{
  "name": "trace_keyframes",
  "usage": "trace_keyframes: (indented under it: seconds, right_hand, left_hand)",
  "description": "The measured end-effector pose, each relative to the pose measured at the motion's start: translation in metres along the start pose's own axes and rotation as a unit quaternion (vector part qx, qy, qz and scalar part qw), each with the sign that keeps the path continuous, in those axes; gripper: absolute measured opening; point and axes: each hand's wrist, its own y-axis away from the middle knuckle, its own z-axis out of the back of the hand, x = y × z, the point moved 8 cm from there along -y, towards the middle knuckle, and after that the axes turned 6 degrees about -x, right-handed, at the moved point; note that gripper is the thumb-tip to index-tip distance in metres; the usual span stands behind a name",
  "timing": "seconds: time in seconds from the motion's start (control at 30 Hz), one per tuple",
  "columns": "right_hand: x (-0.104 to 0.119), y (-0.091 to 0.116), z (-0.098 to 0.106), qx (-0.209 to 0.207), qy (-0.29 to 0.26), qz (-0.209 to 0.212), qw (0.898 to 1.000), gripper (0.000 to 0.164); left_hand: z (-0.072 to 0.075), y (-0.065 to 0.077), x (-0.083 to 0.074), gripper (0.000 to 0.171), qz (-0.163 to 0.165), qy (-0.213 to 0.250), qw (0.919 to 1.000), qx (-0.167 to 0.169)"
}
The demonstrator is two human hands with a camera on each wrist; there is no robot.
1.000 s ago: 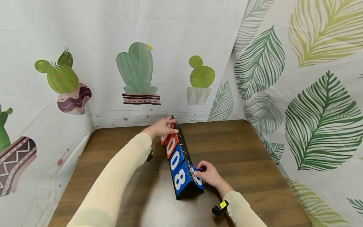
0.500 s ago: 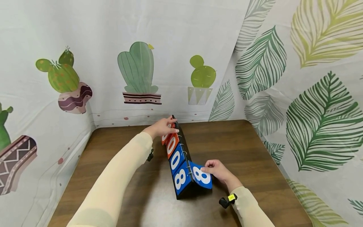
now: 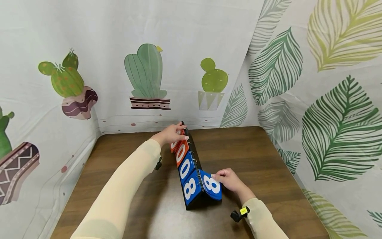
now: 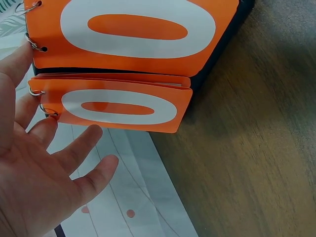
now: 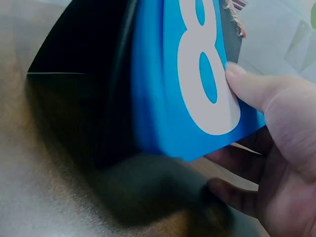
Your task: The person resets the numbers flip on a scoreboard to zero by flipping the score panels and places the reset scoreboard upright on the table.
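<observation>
A black tent-shaped flip scoreboard [image 3: 200, 202] stands on the table, with ringed number cards along its ridge. Its left face shows orange 0 cards [image 3: 180, 153], then a blue 0 card [image 3: 185, 167] and a blue 8 card [image 3: 189, 189] nearest me. At the far end my left hand [image 3: 168, 133] grips the ridge beside the rings; two of its fingers stick out loosely below the end orange card [image 4: 168, 118] in the left wrist view. My right hand [image 3: 231, 180] pinches a flipped blue 8 card [image 5: 197, 143] on the right face, thumb on its front, other fingers behind.
The brown wooden table [image 3: 253, 152] extends on both sides of the scoreboard. Behind it hangs a white cloth [image 3: 104, 83] printed with cacti, and a leaf-patterned cloth [image 3: 274, 126] hangs at the right. A black wrist device [image 3: 239, 214] sits on the right sleeve.
My right hand has moved right, swinging the blue 8 card outward from the ridge, then settled back slightly toward the scoreboard. The left hand has stayed on the ridge.
</observation>
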Motion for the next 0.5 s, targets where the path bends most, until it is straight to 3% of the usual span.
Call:
trace_keyframes:
  seconds: [0.17,0.3,0.5]
  right_hand:
    - [0.007,0.006,-0.002,0.004,0.051,0.032,0.998,0.024]
    - [0.009,0.01,-0.002,0.001,0.056,0.034,0.998,0.023]
    - [-0.003,0.014,0.006,-0.014,-0.038,-0.033,0.999,0.023]
  left_hand:
    - [0.0,-0.001,0.0,0.075,-0.002,0.008,1.0,-0.001]
    - [0.0,0.0,-0.001,0.074,-0.002,0.016,0.9999,-0.002]
    - [-0.001,-0.002,0.003,0.075,0.0,0.015,0.9999,-0.002]
